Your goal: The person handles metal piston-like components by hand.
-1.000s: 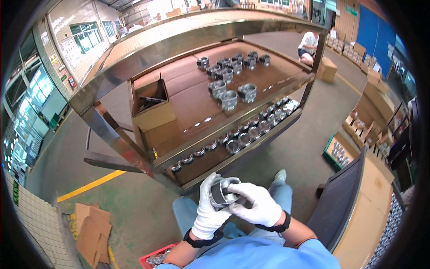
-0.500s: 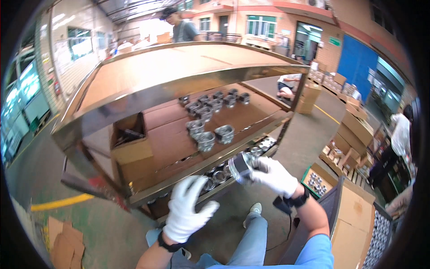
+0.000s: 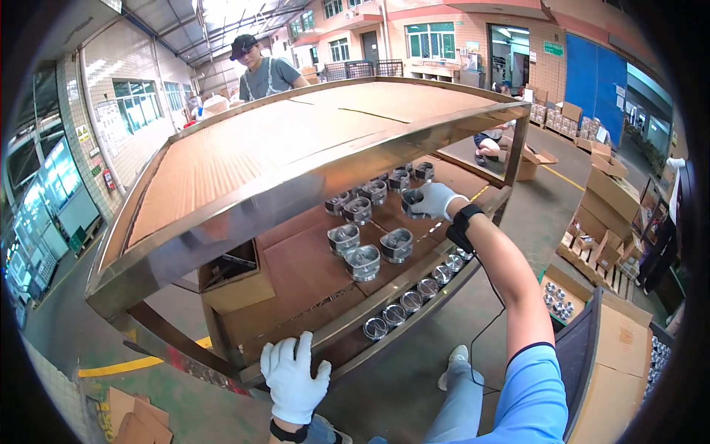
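Note:
My right hand (image 3: pixel 441 200), in a white glove, reaches over the cardboard-lined middle shelf (image 3: pixel 303 277) of a metal rack. Its fingers are closed on a grey metal piston (image 3: pixel 412 205), which is at the shelf surface. Several more pistons stand in loose rows to the left, among them a near piston (image 3: pixel 362 263) and one beside it (image 3: pixel 397 245). My left hand (image 3: pixel 297 379), gloved too, is open with fingers spread at the rack's front rail (image 3: pixel 333 334); whether it touches the rail I cannot tell. Nothing is in it.
An open cardboard box (image 3: pixel 240 292) sits at the shelf's left end. A lower shelf holds a row of pistons (image 3: pixel 411 301). The rack's top board (image 3: pixel 296 140) overhangs the middle shelf. A person (image 3: pixel 266 78) stands behind the rack. Cartons (image 3: pixel 610 200) and a cardboard-covered surface (image 3: pixel 614 355) are at right.
My right hand has carried the piston forward from in front of the rack onto the middle shelf. My left hand has moved down slightly. The view has shifted, showing more of the lower row.

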{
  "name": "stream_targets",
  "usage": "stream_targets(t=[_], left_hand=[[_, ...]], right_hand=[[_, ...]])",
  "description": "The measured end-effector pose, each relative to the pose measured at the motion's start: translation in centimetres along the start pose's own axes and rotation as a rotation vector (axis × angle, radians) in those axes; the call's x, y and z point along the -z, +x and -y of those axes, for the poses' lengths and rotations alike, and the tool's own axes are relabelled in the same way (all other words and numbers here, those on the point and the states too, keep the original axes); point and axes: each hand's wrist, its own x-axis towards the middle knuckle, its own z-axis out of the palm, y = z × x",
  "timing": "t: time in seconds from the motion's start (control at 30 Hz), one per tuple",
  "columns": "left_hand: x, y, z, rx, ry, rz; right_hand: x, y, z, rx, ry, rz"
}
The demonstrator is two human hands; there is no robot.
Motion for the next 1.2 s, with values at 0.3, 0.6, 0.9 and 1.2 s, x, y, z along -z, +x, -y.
stream_targets(t=[0.3, 0.6, 0.9, 1.2], left_hand=[[-0.5, -0.1, 0.4, 0.003, -0.010, -0.004], [0.1, -0.2, 0.5, -0.003, 0.015, -0.027], [-0.3, 0.0, 0.2, -0.037, -0.054, -0.062], [-3.2, -5.2, -2.2, -0.106, -0.554, -0.082]], right_hand=[[-5.1, 5.0, 1.9, 0.104, -0.041, 0.272], [-7.2, 4.6, 3.8, 0.226, -0.065, 0.243], [-5.4, 1.8, 3.2, 0.296, 0.002, 0.061], [0.1, -16.5, 7.1, 0.456, 0.189, -0.322]])
